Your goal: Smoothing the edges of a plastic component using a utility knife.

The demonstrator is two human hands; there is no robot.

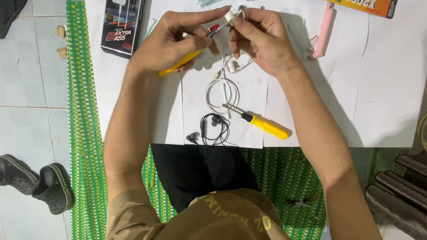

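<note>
on white paper sheets (391, 89) over a green woven mat (82, 111) beside floor tiles (31, 89) — left hand (167, 40) grips a yellow screwdriver (180, 63), right hand (262, 38) pinches a white earbud (230, 17), bare paper at three o'clock.

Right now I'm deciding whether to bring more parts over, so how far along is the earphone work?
Done: nothing looks finished. In hand: the left hand works a yellow-handled screwdriver at a small white earphone piece pinched by the right hand, its white cable coiled below on white paper sheets. Left: black wired earphones and a second yellow screwdriver lie untouched.
</note>
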